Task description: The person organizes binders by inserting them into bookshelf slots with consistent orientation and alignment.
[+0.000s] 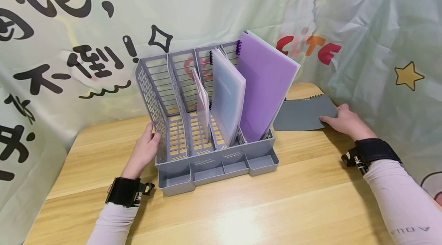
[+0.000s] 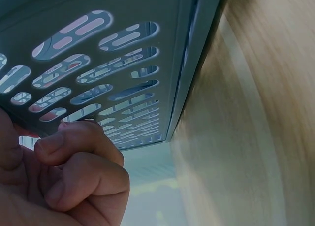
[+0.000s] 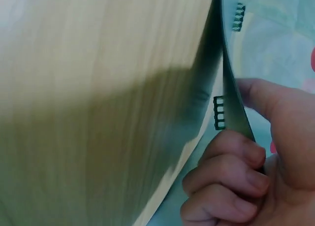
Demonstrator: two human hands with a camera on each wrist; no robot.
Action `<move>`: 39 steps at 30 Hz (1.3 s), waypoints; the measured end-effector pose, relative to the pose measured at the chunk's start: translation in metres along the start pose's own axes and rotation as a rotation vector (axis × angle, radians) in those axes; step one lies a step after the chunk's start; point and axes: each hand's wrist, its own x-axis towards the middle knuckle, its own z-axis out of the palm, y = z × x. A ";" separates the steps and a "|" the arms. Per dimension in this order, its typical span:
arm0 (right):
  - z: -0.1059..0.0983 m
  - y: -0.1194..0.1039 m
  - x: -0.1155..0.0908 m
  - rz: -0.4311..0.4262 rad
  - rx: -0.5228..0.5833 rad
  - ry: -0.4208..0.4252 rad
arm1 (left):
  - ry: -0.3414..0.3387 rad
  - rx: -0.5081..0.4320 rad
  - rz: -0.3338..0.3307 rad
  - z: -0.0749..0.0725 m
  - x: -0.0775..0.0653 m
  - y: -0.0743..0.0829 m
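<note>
A grey desktop file rack point(image 1: 215, 157) with upright dividers stands on the wooden table. My left hand point(image 1: 146, 147) grips its perforated left side panel point(image 2: 93, 68), and the fingers curl in the left wrist view. At the right, my right hand point(image 1: 347, 121) pinches the end of a dark grey spiral notebook point(image 1: 304, 112), thumb on one face and curled fingers on the other in the right wrist view. The rack holds a large purple spiral notebook point(image 1: 264, 84), a pale blue clear-covered notebook point(image 1: 228, 97) and a smaller thin pinkish booklet point(image 1: 202, 107).
Shallow trays point(image 1: 221, 172) run along the rack's front. The wooden table point(image 1: 276, 206) extends toward me. Behind and to the sides hangs a printed cloth point(image 1: 214, 3) with dark lettering, the word CUTE and a yellow star.
</note>
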 end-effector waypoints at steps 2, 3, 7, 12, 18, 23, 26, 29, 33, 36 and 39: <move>0.000 -0.001 0.000 -0.014 0.035 0.022 | 0.003 -0.003 -0.001 0.000 0.000 0.000; 0.001 -0.002 0.000 -0.015 0.056 0.042 | 0.003 -0.003 -0.001 0.000 0.000 0.000; 0.003 -0.003 0.001 -0.004 0.134 0.155 | -0.002 -0.002 -0.001 0.000 0.000 0.001; 0.001 -0.006 0.002 0.009 0.207 0.275 | -0.014 0.001 -0.006 -0.001 0.000 0.002; -0.001 -0.014 0.003 0.034 0.293 0.387 | -0.003 -0.007 -0.009 -0.001 0.000 0.002; 0.000 -0.018 0.002 0.028 0.324 0.478 | -0.010 0.000 -0.009 -0.001 0.000 0.002; -0.002 -0.019 0.000 0.041 0.372 0.488 | -0.014 0.001 -0.009 -0.001 0.000 0.002; -0.003 -0.021 -0.001 0.044 0.487 0.489 | -0.014 -0.004 -0.009 -0.001 0.000 0.003; -0.004 -0.026 0.000 -0.010 0.708 0.521 | -0.010 -0.012 -0.010 -0.002 -0.001 0.003; -0.004 -0.031 0.001 -0.076 0.883 0.541 | -0.006 -0.014 -0.010 -0.002 -0.001 0.003; -0.004 -0.035 0.002 -0.107 0.986 0.546 | -0.003 -0.014 -0.010 -0.001 -0.001 0.002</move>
